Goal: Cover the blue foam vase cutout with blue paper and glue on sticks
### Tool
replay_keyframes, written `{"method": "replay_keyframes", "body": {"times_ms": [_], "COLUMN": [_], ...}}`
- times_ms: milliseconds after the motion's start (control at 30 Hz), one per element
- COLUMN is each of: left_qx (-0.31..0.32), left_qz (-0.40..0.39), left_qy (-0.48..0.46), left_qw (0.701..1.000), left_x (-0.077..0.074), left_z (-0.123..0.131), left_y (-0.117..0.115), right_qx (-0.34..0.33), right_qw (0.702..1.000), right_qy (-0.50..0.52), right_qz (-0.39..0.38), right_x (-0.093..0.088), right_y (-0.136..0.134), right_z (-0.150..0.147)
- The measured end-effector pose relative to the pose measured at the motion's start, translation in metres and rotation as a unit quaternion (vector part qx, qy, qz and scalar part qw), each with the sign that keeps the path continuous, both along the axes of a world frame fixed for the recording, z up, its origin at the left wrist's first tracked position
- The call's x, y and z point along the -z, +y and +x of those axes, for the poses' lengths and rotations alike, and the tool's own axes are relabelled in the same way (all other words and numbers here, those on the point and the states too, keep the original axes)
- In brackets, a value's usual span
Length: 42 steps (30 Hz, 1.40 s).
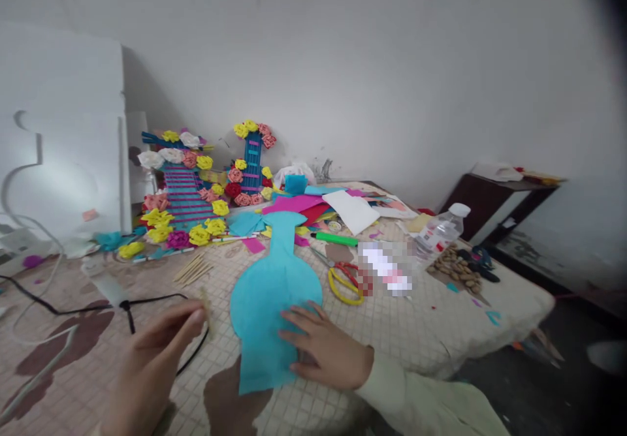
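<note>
A bright blue paper cutout [267, 292], with a round middle, a narrow neck and a flared top, lies flat on the table. Spread over its lower right part are the fingers of my right hand [333, 354], pressing lightly on the paper and gripping nothing. To the left of the cutout, my left hand [157, 358] is raised with thumb and forefinger pinched on a thin pale wooden stick [206, 309], blurred in the picture. Several similar bare sticks [193, 268] lie in a small pile just beyond that hand.
Scissors [347, 284] and a green marker [336, 239] lie right of the cutout. A glue gun [105, 282] with a black cord is at left. Behind stand flower-trimmed stick pieces [189, 194] and coloured paper sheets [313, 204]. A water bottle [441, 233] and peanuts [455, 269] sit at right.
</note>
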State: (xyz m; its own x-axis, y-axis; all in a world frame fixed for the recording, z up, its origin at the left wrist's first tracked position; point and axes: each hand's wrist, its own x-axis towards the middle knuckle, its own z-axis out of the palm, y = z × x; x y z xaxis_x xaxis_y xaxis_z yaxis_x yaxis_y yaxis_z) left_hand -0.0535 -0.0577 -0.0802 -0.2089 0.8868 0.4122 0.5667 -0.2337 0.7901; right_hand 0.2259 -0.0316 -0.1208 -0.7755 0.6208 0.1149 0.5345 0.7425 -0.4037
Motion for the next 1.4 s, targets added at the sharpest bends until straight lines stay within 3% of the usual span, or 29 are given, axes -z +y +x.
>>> {"method": "replay_keyframes", "body": {"times_ms": [133,300,400,500,700,867,1400], "left_qx": [0.152,0.228,0.248,0.255,0.264,0.258,0.245], "left_qz": [-0.014,-0.002,0.010,0.019,0.033,0.058,0.082], "left_qy": [0.060,0.253,0.380,0.472,0.555,0.558,0.557], "left_qw": [0.986,0.940,0.891,0.844,0.788,0.787,0.789], "left_x": [-0.023,-0.017,-0.010,-0.005,0.001,0.008,0.018], "left_z": [0.028,0.038,0.040,0.042,0.048,0.049,0.046], "left_y": [0.043,0.100,0.119,0.125,0.127,0.132,0.141], "right_qx": [0.091,0.189,0.235,0.243,0.232,0.251,0.244], "right_qw": [0.990,0.943,0.906,0.888,0.902,0.904,0.915], "right_qy": [0.099,0.275,0.351,0.388,0.363,0.345,0.320], "right_qz": [0.033,0.009,-0.014,-0.037,-0.017,-0.006,0.000], "right_x": [-0.028,-0.051,-0.048,-0.034,-0.005,0.004,0.006], "right_y": [0.027,0.083,0.110,0.124,0.127,0.128,0.125], "right_z": [0.005,-0.008,-0.029,-0.048,-0.047,-0.040,-0.042]}}
